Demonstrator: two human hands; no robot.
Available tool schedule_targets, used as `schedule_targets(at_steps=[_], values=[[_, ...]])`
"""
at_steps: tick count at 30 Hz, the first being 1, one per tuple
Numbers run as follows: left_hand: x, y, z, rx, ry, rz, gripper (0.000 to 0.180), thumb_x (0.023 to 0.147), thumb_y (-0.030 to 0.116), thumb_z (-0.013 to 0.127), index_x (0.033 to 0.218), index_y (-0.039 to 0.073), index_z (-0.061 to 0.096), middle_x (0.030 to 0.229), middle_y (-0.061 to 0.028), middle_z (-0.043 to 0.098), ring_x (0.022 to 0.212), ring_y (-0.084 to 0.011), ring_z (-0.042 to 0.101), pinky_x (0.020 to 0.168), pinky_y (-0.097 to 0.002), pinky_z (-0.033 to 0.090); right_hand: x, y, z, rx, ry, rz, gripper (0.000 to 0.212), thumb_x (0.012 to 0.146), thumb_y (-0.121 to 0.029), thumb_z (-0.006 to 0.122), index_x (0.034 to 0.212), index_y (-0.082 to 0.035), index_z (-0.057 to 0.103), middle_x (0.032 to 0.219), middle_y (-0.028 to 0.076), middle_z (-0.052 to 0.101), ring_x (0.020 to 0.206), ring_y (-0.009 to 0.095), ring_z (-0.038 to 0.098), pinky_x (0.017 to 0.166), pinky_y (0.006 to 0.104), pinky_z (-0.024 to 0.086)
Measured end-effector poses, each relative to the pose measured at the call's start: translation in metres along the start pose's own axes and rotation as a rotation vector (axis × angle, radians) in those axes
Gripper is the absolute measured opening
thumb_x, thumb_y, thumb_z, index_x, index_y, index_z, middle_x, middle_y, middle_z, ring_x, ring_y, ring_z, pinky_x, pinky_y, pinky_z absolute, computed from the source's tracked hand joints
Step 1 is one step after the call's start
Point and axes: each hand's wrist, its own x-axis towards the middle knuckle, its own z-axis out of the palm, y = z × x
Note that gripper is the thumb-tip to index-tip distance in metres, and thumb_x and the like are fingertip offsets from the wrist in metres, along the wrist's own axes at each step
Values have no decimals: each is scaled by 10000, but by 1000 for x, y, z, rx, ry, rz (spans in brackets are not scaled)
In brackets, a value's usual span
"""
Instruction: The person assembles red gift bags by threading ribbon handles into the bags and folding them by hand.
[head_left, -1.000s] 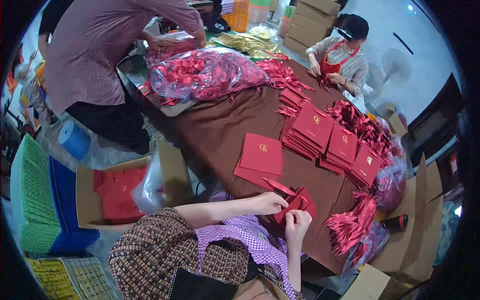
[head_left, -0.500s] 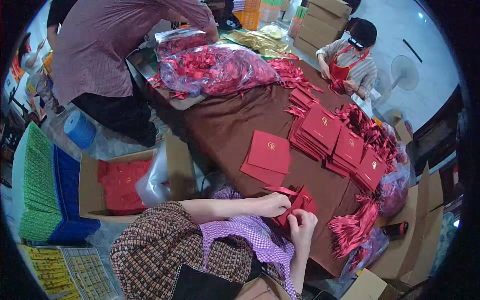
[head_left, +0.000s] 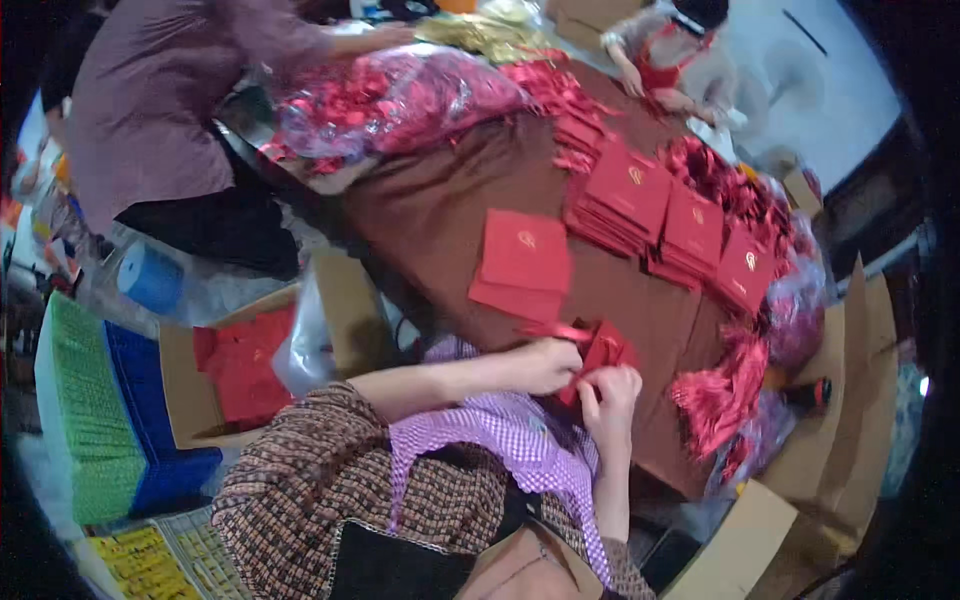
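Red, gold-marked, four stacks (head_left: 622,192) lie near one bag (head_left: 608,348) pinched by the curled left hand (head_left: 549,365) and curled right hand (head_left: 612,390).

A small red pouch (head_left: 607,345), partly covered, slants between the left hand (head_left: 550,366) and right hand (head_left: 612,390) over the table (head_left: 420,225), a shiny red ribbon (head_left: 553,330) at its left.

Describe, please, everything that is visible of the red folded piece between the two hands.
The red folded piece looks like thin card, though blur leaves this unsure. Angled folds show in its upper part; fingers hide some of the lower part. The left hand holds its left side, the right hand its lower edge. It is by the near edge of the brown cloth. A red ribbon shows at its upper left.
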Motion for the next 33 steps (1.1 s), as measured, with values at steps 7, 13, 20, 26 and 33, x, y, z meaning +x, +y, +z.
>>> schedule_targets(at_steps=[7, 13, 20, 26, 33], values=[[10, 19, -19, 183, -131, 77, 50, 779, 13, 549, 815, -13, 573, 901, -196, 571, 851, -353, 580, 760, -412, 485, 40, 14, -24, -13, -40, -193, 263, 784, -33, 585, 1038, -74, 636, 1015, 76, 631, 1049, 282, 536, 953, 416, 357], [9, 26, -24, 34, -97, -30, 63, 794, 11, 555, 826, -15, 602, 834, -176, 568, 797, -334, 581, 711, -400, 475, 39, 19, -21, -123, -222, -188, 268, 727, -74, 622, 994, -80, 648, 937, 59, 635, 1016, 234, 553, 1024, 440, 319], [6, 25, -19, 26, -72, -84, 55, 771, 1, 589, 815, -18, 616, 803, -155, 591, 751, -309, 603, 684, -366, 489, 34, 21, -30, -70, -444, -160, 109, 719, -68, 623, 824, -84, 647, 804, 38, 628, 943, 211, 559, 1043, 447, 285], [6, 19, -22, 51, -72, -110, 47, 770, 1, 595, 807, -24, 609, 802, -140, 605, 765, -269, 613, 692, -341, 490, 34, 32, -22, -23, -430, -186, 75, 733, -87, 605, 786, -89, 658, 789, 68, 635, 916, 216, 565, 1040, 474, 275], [12, 25, -26, 82, -117, -20, 78, 760, 18, 609, 824, -24, 624, 795, -151, 614, 767, -300, 615, 700, -362, 493, 36, 37, -20, 5, -487, -159, 76, 763, -101, 598, 797, -79, 662, 769, 73, 630, 909, 221, 565, 1054, 487, 259]])
